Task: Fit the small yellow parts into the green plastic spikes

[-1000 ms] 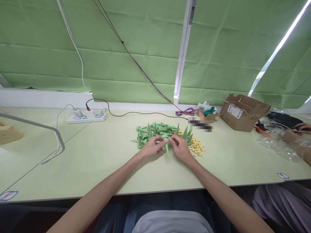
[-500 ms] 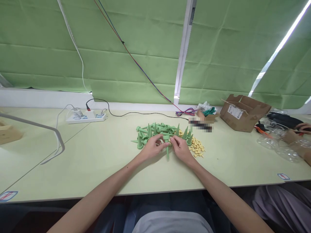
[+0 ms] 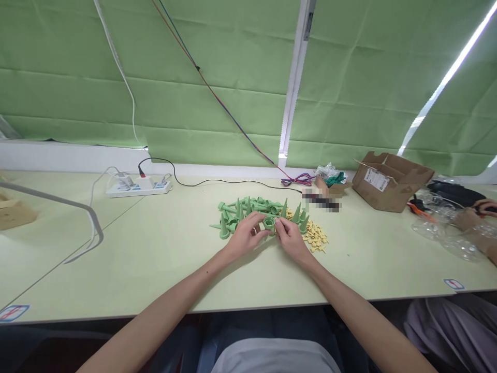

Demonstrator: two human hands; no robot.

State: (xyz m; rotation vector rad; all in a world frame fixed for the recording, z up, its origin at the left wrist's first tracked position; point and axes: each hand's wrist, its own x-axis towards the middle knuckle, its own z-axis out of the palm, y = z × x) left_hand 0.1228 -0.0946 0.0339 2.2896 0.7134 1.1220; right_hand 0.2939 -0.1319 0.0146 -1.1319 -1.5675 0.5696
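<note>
My left hand [image 3: 245,233] grips a green plastic spike [image 3: 269,223] between thumb and fingers, its round hollow cup facing up toward me. My right hand [image 3: 290,235] is closed in a pinch against the cup's right side. A bit of yellow shows at its fingertips, apparently a small yellow plastic piece mostly hidden by the fingers. Behind my hands lies a heap of green spikes [image 3: 248,206], several of them standing point up. To the right of my right hand spreads a pile of small yellow plastic pieces [image 3: 316,235].
A white power strip [image 3: 137,189] lies at the back left, with a black cable running right. At the back right stands an open cardboard box [image 3: 388,181]. Clear plastic items [image 3: 446,228] and another person's hand [image 3: 487,207] are at the far right. A grey bent bar [image 3: 91,217] crosses the left.
The green spike has been tilted so its cup opening now faces me, where before its point showed downward. Both hands stay close together, shifted very slightly.
</note>
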